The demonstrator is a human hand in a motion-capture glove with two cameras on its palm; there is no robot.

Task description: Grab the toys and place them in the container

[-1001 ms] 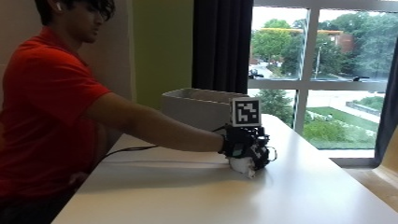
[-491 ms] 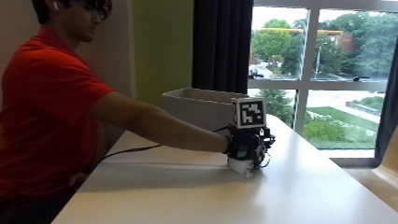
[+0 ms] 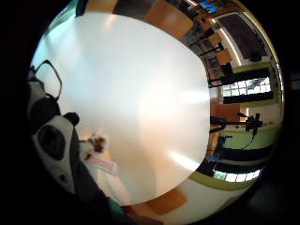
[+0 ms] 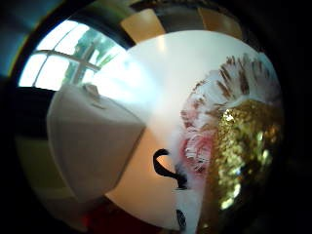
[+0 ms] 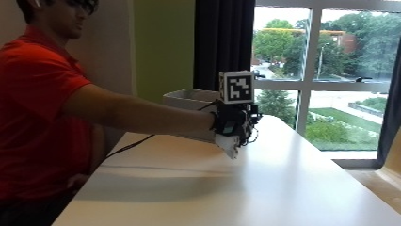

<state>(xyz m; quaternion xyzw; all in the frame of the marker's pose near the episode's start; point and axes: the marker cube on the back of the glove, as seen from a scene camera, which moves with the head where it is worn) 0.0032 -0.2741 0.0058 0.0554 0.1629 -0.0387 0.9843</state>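
Note:
In the outside view my gloved right hand (image 5: 234,123) hangs above the white table (image 5: 263,188) and grips a small white plush toy (image 5: 228,146), which dangles below the fingers, off the surface. The thumb side palm view shows the toy (image 4: 229,122) close up: white fur, a pink patch and a gold sequin part. A bit of the toy and its tag (image 3: 100,159) shows beside the palm in the little finger side view. The pale grey container (image 5: 185,98) stands right behind the hand, toward the table's back; it also looms near in the thumb side palm view (image 4: 90,141).
The person's outstretched arm (image 5: 144,115) crosses the table's left half. A black cable (image 5: 128,147) trails over the left edge. Big windows (image 5: 325,70) and a dark curtain (image 5: 222,42) lie behind the table. Bare tabletop (image 3: 140,89) spreads under the palm.
The hand has risen from the tabletop with the white toy in its grip and drifted slightly toward the container. The container has not moved.

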